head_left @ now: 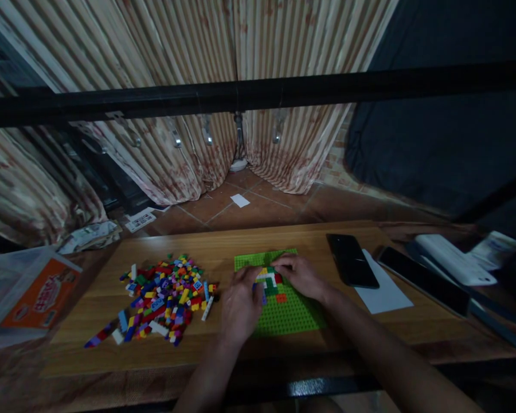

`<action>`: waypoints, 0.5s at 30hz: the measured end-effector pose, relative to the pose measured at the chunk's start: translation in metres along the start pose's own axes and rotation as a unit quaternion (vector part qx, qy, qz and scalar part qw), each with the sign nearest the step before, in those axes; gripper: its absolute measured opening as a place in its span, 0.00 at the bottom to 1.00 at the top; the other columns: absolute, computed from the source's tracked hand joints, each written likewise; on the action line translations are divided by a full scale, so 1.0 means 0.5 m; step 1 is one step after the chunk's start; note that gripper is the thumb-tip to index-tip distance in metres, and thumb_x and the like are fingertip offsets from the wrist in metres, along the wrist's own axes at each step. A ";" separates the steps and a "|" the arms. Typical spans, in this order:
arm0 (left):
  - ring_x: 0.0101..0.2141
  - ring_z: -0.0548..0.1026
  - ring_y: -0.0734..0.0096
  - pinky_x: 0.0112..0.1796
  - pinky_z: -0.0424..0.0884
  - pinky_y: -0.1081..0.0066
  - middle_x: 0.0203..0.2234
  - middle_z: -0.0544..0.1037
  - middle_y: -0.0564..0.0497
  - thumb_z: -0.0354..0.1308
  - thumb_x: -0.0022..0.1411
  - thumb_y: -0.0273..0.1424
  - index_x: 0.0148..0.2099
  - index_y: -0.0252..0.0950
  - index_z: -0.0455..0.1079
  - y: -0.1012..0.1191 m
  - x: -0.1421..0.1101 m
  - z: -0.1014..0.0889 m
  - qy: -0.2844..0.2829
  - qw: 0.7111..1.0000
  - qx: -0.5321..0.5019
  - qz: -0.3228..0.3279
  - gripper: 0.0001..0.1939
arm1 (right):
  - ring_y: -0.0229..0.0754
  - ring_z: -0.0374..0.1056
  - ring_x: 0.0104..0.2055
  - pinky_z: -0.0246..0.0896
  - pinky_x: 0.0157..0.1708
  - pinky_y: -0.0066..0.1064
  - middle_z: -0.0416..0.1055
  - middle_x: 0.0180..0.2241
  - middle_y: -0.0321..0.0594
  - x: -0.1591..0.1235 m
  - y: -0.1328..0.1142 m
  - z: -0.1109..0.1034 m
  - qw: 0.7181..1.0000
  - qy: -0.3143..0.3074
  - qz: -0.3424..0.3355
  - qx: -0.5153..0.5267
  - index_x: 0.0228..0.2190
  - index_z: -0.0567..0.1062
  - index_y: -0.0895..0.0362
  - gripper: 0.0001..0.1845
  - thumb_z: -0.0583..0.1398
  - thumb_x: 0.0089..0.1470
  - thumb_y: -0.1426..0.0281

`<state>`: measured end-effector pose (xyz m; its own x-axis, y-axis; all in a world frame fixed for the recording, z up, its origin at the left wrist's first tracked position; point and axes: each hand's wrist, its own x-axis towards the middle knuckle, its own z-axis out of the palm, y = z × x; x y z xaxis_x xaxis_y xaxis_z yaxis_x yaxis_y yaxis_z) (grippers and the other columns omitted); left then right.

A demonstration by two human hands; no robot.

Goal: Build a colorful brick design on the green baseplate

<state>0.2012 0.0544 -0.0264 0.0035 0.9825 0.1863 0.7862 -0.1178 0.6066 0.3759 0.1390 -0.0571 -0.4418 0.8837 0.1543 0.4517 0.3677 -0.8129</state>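
Note:
A green studded baseplate [290, 318] lies on the wooden board, with a small cluster of building bricks [272, 282] in white, green, red, yellow, blue and orange on it. My left hand [243, 301] rests over the cluster's left side, its fingers curled and thumb drawn in; what they pinch, if anything, is hidden. From the right, my right hand [300, 275] reaches over the plate, its fingertips pressed together at the cluster's upper right edge. Anything between those fingertips is too small to make out. A loose pile of coloured bricks [165, 298] lies left of my left hand.
On the wooden board [98, 321], a black phone [352, 261] overlaps white paper [384, 287] at right. Another dark phone-like device [423, 281] lies beyond it, near a white device [453, 259]. A clear plastic box [26, 292] stands far left. A black bar [258, 94] crosses ahead.

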 end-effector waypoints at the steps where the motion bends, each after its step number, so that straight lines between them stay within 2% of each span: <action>1: 0.51 0.68 0.62 0.53 0.64 0.63 0.50 0.72 0.48 0.49 0.62 0.28 0.54 0.40 0.69 0.002 -0.002 0.010 -0.003 0.999 0.029 0.022 0.18 | 0.41 0.70 0.38 0.63 0.42 0.35 0.76 0.34 0.39 0.005 0.004 0.001 1.000 0.000 0.014 0.019 0.33 0.80 0.54 0.11 0.57 0.54 0.67; 6: 0.54 0.64 0.57 0.53 0.63 0.58 0.55 0.67 0.44 0.44 0.65 0.27 0.57 0.39 0.66 0.007 -0.009 0.045 -0.014 0.986 0.154 0.065 0.20 | 0.41 0.72 0.32 0.64 0.35 0.32 0.78 0.29 0.37 0.029 0.022 0.003 0.995 -0.031 0.066 0.063 0.28 0.81 0.54 0.08 0.61 0.47 0.67; 11: 0.53 0.63 0.56 0.50 0.65 0.57 0.56 0.67 0.44 0.43 0.65 0.25 0.57 0.40 0.65 0.020 -0.005 0.052 -0.038 0.974 0.220 0.030 0.21 | 0.40 0.72 0.31 0.64 0.33 0.30 0.79 0.29 0.39 0.040 0.033 0.002 0.993 -0.065 0.090 0.049 0.30 0.81 0.57 0.09 0.62 0.46 0.70; 15: 0.53 0.63 0.55 0.50 0.65 0.57 0.55 0.68 0.45 0.44 0.63 0.23 0.57 0.40 0.65 0.026 -0.001 0.059 -0.050 0.966 0.254 0.004 0.23 | 0.41 0.72 0.31 0.64 0.34 0.30 0.79 0.30 0.39 0.041 0.042 0.007 0.993 -0.057 0.094 0.033 0.31 0.81 0.56 0.09 0.62 0.45 0.71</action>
<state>0.2298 0.0565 -0.0412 0.0508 0.9938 0.0986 0.9876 -0.0647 0.1428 0.3737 0.1639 -0.0730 -0.4411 0.8951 -0.0652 0.4842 0.1762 -0.8570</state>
